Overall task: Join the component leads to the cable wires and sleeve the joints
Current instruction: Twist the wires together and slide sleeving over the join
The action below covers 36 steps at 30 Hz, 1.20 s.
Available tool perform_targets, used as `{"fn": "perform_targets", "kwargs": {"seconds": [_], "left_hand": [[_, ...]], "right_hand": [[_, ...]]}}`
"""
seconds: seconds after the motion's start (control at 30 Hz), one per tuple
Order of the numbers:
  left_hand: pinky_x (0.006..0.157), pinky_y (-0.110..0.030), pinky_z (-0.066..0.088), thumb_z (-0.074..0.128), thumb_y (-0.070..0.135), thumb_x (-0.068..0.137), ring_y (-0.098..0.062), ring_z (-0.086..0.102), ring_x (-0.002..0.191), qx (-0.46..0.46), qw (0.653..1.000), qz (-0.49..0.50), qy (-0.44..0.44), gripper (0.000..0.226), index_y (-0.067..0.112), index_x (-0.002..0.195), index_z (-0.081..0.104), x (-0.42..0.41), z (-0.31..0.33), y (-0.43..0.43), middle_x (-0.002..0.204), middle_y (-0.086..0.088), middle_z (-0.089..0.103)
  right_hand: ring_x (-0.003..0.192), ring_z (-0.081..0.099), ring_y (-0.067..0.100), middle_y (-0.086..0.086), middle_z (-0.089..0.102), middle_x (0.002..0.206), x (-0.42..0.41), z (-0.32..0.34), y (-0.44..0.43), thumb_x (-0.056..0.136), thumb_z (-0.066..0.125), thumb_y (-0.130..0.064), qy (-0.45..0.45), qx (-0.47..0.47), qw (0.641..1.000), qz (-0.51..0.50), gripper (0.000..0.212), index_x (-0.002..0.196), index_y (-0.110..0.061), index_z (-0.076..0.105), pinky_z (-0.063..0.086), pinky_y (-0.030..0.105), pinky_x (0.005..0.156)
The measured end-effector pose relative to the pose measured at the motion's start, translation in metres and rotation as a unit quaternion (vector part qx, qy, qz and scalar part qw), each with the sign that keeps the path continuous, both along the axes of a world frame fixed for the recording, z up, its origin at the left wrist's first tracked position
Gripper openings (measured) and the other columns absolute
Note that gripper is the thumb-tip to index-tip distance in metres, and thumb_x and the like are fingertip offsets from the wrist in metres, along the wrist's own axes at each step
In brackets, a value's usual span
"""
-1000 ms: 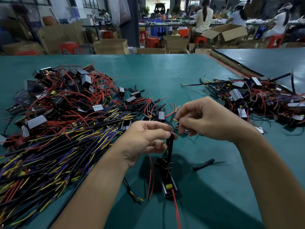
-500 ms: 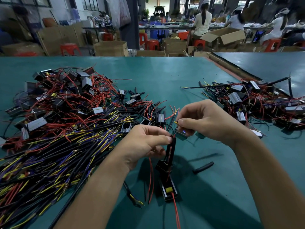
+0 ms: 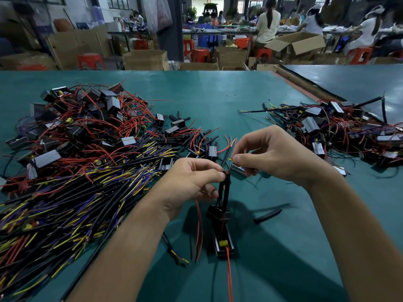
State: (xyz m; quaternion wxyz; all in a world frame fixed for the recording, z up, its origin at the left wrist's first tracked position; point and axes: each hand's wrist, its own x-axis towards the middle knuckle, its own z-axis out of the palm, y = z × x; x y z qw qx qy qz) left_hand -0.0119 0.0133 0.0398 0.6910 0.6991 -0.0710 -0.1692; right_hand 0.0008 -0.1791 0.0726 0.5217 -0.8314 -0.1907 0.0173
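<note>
At frame centre, left hand (image 3: 192, 184) pinches the black cable (image 3: 224, 192) upright — presenting its end — while right hand (image 3: 277, 155) pinches a yellow wire (image 3: 231, 159), likely for joining.

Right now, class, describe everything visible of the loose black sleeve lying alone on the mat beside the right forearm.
The loose black sleeve is a short, matte, rubbery-looking tube lying flat on the green mat, slanting up to the right. It lies alone, right of the black housing with the yellow part, touching only the mat.
</note>
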Motion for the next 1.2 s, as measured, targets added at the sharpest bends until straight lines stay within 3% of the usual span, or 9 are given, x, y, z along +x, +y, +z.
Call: {"fn": "perform_targets", "kwargs": {"seconds": [0.13,0.27,0.37,0.47,0.53,0.63,0.8,0.97,1.2], "left_hand": [[0.051,-0.019,0.05,0.071,0.01,0.081,-0.007,0.05,0.044,-0.018,1.0,-0.018,0.0,0.005,0.01,0.077,0.069,-0.0009,0.0003,-0.0025,0.059,0.004,0.065],[0.049,-0.019,0.047,0.075,0.012,0.077,-0.009,0.047,0.051,-0.014,0.999,-0.025,-0.018,0.006,0.009,0.075,0.07,-0.001,-0.0025,-0.0049,0.073,-0.009,0.064],[0.049,-0.018,0.046,0.074,0.009,0.078,-0.008,0.047,0.05,0.0,0.999,-0.027,-0.038,0.007,0.008,0.074,0.069,-0.0009,-0.0038,-0.0052,0.066,-0.005,0.062],[0.048,-0.017,0.045,0.075,0.007,0.076,-0.006,0.048,0.047,0.001,0.999,-0.022,-0.04,0.009,0.005,0.076,0.067,-0.0017,-0.0041,-0.0058,0.058,0.001,0.057],[0.048,-0.018,0.046,0.076,0.007,0.075,-0.006,0.049,0.047,0.006,0.999,-0.022,-0.04,0.01,0.005,0.078,0.067,-0.0022,-0.0039,-0.0055,0.059,0.001,0.059],[0.05,-0.017,0.049,0.077,0.006,0.072,-0.005,0.054,0.048,-0.002,0.999,-0.028,-0.02,0.008,0.008,0.076,0.07,-0.0019,-0.0023,-0.0016,0.06,0.003,0.064],[0.053,-0.021,0.053,0.076,0.015,0.059,-0.009,0.05,0.049,-0.029,0.999,-0.03,0.024,0.012,0.01,0.07,0.076,-0.0027,0.0013,0.0007,0.06,-0.003,0.058],[0.049,-0.021,0.051,0.071,0.009,0.08,-0.011,0.057,0.045,-0.007,0.999,-0.033,0.018,0.001,0.009,0.081,0.071,-0.0029,0.0018,-0.0003,0.065,-0.002,0.063],[0.048,-0.019,0.05,0.068,0.008,0.085,-0.01,0.057,0.044,0.001,0.999,-0.034,0.01,0.001,0.009,0.085,0.068,-0.004,0.0027,-0.0009,0.072,-0.004,0.067]], "right_hand": [[0.047,0.054,0.011,0.002,0.058,0.052,0.001,-0.0016,-0.0017,0.084,0.072,-0.001,-0.007,-0.002,1.0,0.003,0.01,0.074,-0.001,0.07,0.04,0.015,0.047],[0.06,0.055,0.024,0.025,0.063,0.065,0.0024,-0.0008,-0.0003,0.084,0.073,-0.001,-0.011,0.018,1.0,0.002,0.01,0.074,-0.004,0.072,0.045,0.04,0.064],[0.064,0.054,0.027,0.034,0.061,0.071,0.0017,0.0011,0.0,0.085,0.072,-0.004,-0.007,0.04,0.999,0.008,0.009,0.076,-0.003,0.071,0.042,0.045,0.067],[0.064,0.051,0.025,0.028,0.059,0.067,0.0006,0.0016,-0.0011,0.085,0.072,-0.005,-0.003,0.053,0.998,0.014,0.01,0.076,-0.005,0.071,0.038,0.043,0.064],[0.061,0.05,0.021,0.016,0.061,0.065,0.0012,0.0006,-0.0021,0.085,0.072,-0.005,0.0,0.048,0.999,0.017,0.011,0.074,-0.007,0.072,0.039,0.036,0.059],[0.058,0.049,0.02,0.015,0.061,0.063,0.0019,-0.0001,-0.0032,0.085,0.071,-0.003,0.007,0.034,0.999,0.025,0.013,0.073,-0.008,0.071,0.039,0.023,0.051],[0.05,0.051,0.01,0.004,0.06,0.055,0.0017,0.0011,-0.0051,0.086,0.07,0.0,0.017,0.007,0.999,0.037,0.014,0.073,-0.007,0.071,0.038,0.013,0.047],[0.05,0.052,0.011,0.003,0.062,0.055,0.0015,0.0023,-0.0059,0.086,0.07,-0.001,0.016,0.007,0.999,0.038,0.015,0.073,-0.008,0.071,0.039,0.015,0.048],[0.051,0.051,0.014,0.006,0.061,0.059,0.0004,0.0017,-0.0058,0.088,0.067,-0.002,0.007,0.027,0.999,0.02,0.013,0.075,-0.003,0.069,0.04,0.017,0.048]]}}
